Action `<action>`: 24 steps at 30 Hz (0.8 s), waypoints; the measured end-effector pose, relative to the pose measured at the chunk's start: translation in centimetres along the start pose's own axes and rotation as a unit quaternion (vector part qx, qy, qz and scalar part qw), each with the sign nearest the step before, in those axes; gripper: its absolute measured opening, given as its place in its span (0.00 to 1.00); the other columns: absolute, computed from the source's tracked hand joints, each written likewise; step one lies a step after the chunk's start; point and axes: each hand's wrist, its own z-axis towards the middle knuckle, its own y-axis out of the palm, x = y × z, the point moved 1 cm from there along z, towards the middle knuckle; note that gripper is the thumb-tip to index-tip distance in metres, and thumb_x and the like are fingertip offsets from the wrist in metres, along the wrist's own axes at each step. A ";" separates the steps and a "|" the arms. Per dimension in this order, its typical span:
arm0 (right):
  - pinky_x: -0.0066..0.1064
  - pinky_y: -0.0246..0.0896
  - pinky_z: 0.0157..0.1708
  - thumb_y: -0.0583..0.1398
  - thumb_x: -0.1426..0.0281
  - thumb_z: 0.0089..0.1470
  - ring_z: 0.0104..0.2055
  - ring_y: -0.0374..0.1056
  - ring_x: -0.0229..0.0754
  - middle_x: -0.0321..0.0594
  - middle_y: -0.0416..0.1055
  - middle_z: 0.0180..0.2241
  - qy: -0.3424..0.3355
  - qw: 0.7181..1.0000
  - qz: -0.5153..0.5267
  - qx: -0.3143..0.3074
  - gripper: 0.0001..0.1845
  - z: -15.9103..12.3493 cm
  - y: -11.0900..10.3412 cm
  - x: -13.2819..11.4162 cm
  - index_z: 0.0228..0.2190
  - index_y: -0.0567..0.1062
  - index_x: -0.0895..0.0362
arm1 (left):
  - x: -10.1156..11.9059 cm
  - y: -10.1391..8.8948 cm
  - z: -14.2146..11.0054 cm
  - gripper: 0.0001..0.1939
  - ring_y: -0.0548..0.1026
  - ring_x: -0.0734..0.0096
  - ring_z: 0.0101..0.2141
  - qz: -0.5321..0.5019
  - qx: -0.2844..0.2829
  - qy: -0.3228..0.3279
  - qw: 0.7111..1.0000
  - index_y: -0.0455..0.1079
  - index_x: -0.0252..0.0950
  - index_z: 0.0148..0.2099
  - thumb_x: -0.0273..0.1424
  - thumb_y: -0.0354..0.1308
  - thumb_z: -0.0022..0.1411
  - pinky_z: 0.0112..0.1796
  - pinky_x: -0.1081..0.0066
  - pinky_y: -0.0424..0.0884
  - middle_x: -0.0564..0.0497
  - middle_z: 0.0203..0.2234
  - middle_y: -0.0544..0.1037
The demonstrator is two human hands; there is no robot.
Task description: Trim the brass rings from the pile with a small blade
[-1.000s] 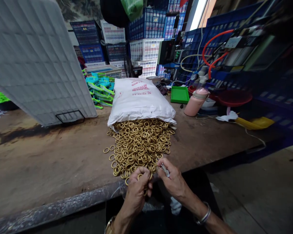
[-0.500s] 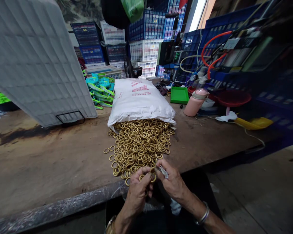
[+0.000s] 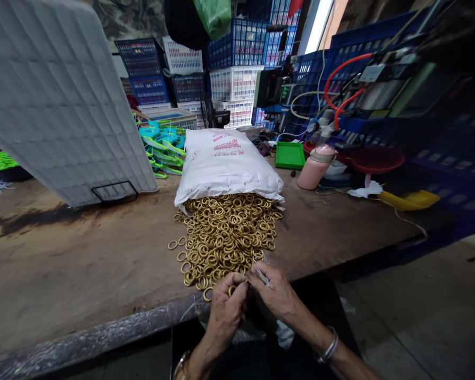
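Just over the table's front edge, my two hands meet at the fingertips. My left hand (image 3: 226, 306) is closed on a gold ring (image 3: 231, 291), which shows partly between thumb and forefinger. Pinched closed beside it, my right hand (image 3: 276, 291) has a thin pale grey piece (image 3: 262, 276) tucked in its fingers; its kind I cannot make out. Whether the right fingertips also grip a ring is hidden. Beyond the hands lies a heap of gold rings (image 3: 225, 237), spilling from the mouth of a white sack (image 3: 229, 163) with red print.
The brown wooden table (image 3: 103, 264) carries a tall ribbed white panel (image 3: 71, 105) at left and turquoise-green plastic pieces (image 3: 164, 142) behind it. To the right are a green tray (image 3: 290, 155), a pink bottle (image 3: 315, 168) and a yellow scoop (image 3: 414, 200). Stacked crates (image 3: 237, 82) stand behind.
My hands have drawn closer together, the right fingertips shifting left onto the left ones. Rings that showed between the fingers are now more covered. The heap and sack look the same.
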 end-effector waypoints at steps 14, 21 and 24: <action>0.24 0.51 0.26 0.49 0.61 0.53 0.26 0.55 0.34 0.30 0.57 0.21 0.015 0.996 0.084 -0.013 0.14 -0.1 0.0 -0.1 0.23 0.62 0.56 | -0.8 0.3 -0.3 0.15 0.54 0.85 0.13 -0.120 -0.034 -0.058 0.991 0.60 0.35 0.29 0.42 0.53 0.54 0.14 0.82 0.54 0.60 0.15 0.59; 0.24 0.51 0.25 0.46 0.63 0.55 0.23 0.56 0.34 0.31 0.59 0.20 -0.003 1.000 0.013 0.006 0.14 -0.3 -0.2 1.2 0.23 0.63 0.56 | -0.1 -0.1 -0.2 0.15 0.54 0.84 0.12 -0.072 0.010 -0.060 0.996 0.60 0.35 0.29 0.43 0.54 0.52 0.13 0.82 0.53 0.61 0.13 0.59; 0.24 0.49 0.24 0.47 0.70 0.52 0.23 0.56 0.34 0.32 0.60 0.20 -0.042 0.996 -0.083 -0.010 0.07 -0.7 -0.2 1.3 0.26 0.63 0.55 | 0.2 -0.1 -0.2 0.13 0.55 0.83 0.12 -0.045 0.020 -0.036 0.998 0.60 0.35 0.29 0.41 0.53 0.53 0.14 0.81 0.54 0.61 0.13 0.59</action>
